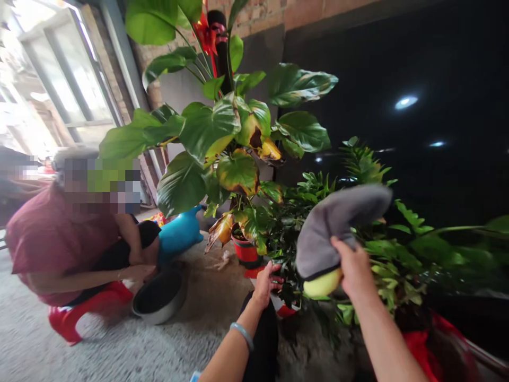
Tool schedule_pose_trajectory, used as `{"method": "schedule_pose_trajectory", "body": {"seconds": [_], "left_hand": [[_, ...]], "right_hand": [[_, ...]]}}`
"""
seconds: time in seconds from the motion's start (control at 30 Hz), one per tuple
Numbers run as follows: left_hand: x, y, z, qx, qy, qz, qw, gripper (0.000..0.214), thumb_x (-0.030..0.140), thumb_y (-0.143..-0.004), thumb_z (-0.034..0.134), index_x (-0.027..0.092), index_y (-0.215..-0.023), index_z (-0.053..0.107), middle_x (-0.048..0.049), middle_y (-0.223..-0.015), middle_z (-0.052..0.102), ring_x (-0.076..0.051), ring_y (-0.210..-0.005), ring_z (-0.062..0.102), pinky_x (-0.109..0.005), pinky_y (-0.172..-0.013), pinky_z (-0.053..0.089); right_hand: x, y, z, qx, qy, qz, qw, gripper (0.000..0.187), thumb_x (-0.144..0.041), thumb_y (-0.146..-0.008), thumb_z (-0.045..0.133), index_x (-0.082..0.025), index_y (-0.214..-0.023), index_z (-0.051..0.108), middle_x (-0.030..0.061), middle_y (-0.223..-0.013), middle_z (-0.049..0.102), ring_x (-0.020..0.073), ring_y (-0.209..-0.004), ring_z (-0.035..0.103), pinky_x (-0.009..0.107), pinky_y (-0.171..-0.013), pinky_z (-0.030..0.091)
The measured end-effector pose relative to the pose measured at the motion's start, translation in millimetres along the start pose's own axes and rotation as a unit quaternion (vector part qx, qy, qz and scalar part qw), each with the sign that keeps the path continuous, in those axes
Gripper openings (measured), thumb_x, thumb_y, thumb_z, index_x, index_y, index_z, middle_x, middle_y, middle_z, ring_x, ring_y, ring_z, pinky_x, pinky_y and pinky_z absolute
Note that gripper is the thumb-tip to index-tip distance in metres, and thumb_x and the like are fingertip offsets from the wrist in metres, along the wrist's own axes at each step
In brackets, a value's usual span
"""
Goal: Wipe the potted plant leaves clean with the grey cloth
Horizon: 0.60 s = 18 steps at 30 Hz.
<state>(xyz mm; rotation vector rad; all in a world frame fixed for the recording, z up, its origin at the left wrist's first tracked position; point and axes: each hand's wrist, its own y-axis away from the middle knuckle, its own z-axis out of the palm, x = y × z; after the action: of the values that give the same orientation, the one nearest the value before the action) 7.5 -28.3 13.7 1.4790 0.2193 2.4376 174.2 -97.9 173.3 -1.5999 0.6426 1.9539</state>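
Note:
My right hand (353, 268) grips a grey cloth (324, 231) with a yellow underside, held up in front of the plants. The top of the cloth flops over to the right and is slightly blurred. Lower and to the left, my left hand (267, 284) is held out with its fingers apart and nothing in them. It is close to the dark leaves of a bushy plant (284, 239). A tall plant with broad leaves (210, 127), some yellow and browned, rises from a red pot (245, 250) just beyond my left hand.
At left a person in a dark red shirt (43, 233) sits on a red stool (93, 307), hands by a grey basin (159, 297). A blue object (181, 233) stands behind the basin. More green plants (397, 260) spread at right before a dark shiny panel (382, 69).

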Motion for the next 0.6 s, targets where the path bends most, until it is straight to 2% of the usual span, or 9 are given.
{"method": "schedule_pose_trajectory", "body": {"seconds": [0.07,0.13,0.17,0.23,0.3,0.37,0.43,0.5,0.6], "left_hand": [[-1.6,-2.1,-2.6,-0.011,0.006,-0.005,1.000,0.058,0.063,-0.070,0.065,0.008,-0.087,0.070,-0.0110,-0.083,0.070,-0.016,-0.061,0.058,-0.028,-0.056,0.043],[-3.2,-4.8,-5.2,-0.011,0.008,-0.009,1.000,0.062,0.067,-0.066,0.065,0.008,-0.085,0.070,-0.0095,-0.076,0.069,-0.018,-0.063,0.058,-0.029,-0.059,0.043],[-3.7,-5.9,-6.2,-0.009,0.006,-0.009,1.000,0.063,0.068,-0.066,0.065,0.008,-0.086,0.070,-0.0090,-0.074,0.068,-0.018,-0.064,0.058,-0.029,-0.059,0.043],[-4.2,-6.8,-6.8,-0.008,-0.006,-0.010,1.000,0.066,0.069,-0.067,0.063,0.008,-0.090,0.070,-0.0072,-0.066,0.066,-0.018,-0.062,0.058,-0.028,-0.060,0.042],[-4.3,-6.0,-5.6,-0.008,-0.022,-0.013,1.000,0.068,0.069,-0.069,0.060,0.007,-0.097,0.070,-0.0037,-0.054,0.060,-0.017,-0.056,0.056,-0.029,-0.060,0.042],[-4.2,-3.7,-3.2,0.000,-0.039,-0.010,0.999,0.070,0.069,-0.070,0.059,0.006,-0.100,0.070,0.0002,-0.043,0.053,-0.016,-0.049,0.053,-0.029,-0.059,0.041],[-4.2,-1.4,-0.8,0.007,-0.048,-0.001,0.999,0.071,0.069,-0.069,0.059,0.007,-0.102,0.069,0.0025,-0.038,0.048,-0.015,-0.045,0.050,-0.029,-0.058,0.040],[-4.4,-0.1,0.6,0.006,-0.051,0.003,0.999,0.071,0.069,-0.068,0.060,0.007,-0.103,0.069,0.0030,-0.037,0.047,-0.015,-0.044,0.050,-0.029,-0.057,0.039],[-5.2,-1.0,0.8,0.000,-0.033,0.005,0.999,0.068,0.067,-0.065,0.065,0.009,-0.100,0.070,0.0000,-0.046,0.056,-0.016,-0.051,0.054,-0.028,-0.057,0.040]], "right_hand": [[30.6,18.7,2.8,-0.080,0.027,0.062,0.994,0.039,-0.040,-0.042,0.072,-0.017,-0.074,0.069,0.0082,-0.070,0.072,0.0307,-0.072,0.066,0.039,-0.064,0.052],[54.0,43.3,-8.8,-0.151,0.061,0.115,0.980,0.041,-0.041,-0.042,0.074,-0.017,-0.075,0.071,0.0091,-0.073,0.073,0.0330,-0.078,0.068,0.040,-0.068,0.053],[59.8,53.3,-18.0,-0.155,0.077,0.126,0.977,0.044,-0.043,-0.043,0.074,-0.018,-0.079,0.072,0.0090,-0.078,0.074,0.0333,-0.083,0.068,0.039,-0.071,0.053],[56.6,61.6,-36.8,-0.129,0.099,0.109,0.981,0.049,-0.049,-0.047,0.074,-0.020,-0.086,0.072,0.0075,-0.086,0.075,0.0324,-0.091,0.067,0.037,-0.076,0.052],[37.3,51.5,-47.7,-0.072,0.092,0.036,0.993,0.052,-0.053,-0.050,0.073,-0.020,-0.090,0.071,0.0067,-0.090,0.075,0.0312,-0.093,0.066,0.036,-0.078,0.051],[13.7,28.7,-45.4,-0.021,0.057,-0.036,0.998,0.053,-0.053,-0.052,0.074,-0.020,-0.093,0.070,0.0058,-0.089,0.074,0.0296,-0.092,0.066,0.036,-0.079,0.050],[-0.6,5.6,-31.8,0.014,0.008,-0.053,0.998,0.052,-0.050,-0.049,0.076,-0.019,-0.091,0.068,0.0047,-0.085,0.074,0.0281,-0.092,0.065,0.035,-0.080,0.049],[2.5,-5.3,-15.0,-0.003,-0.022,0.009,1.000,0.048,-0.047,-0.047,0.074,-0.020,-0.085,0.067,0.0047,-0.080,0.073,0.0283,-0.090,0.065,0.036,-0.078,0.050],[33.9,10.6,-3.1,-0.105,-0.012,0.136,0.985,0.040,-0.046,-0.043,0.071,-0.018,-0.072,0.067,0.0088,-0.069,0.072,0.0337,-0.080,0.068,0.043,-0.071,0.053]]}}
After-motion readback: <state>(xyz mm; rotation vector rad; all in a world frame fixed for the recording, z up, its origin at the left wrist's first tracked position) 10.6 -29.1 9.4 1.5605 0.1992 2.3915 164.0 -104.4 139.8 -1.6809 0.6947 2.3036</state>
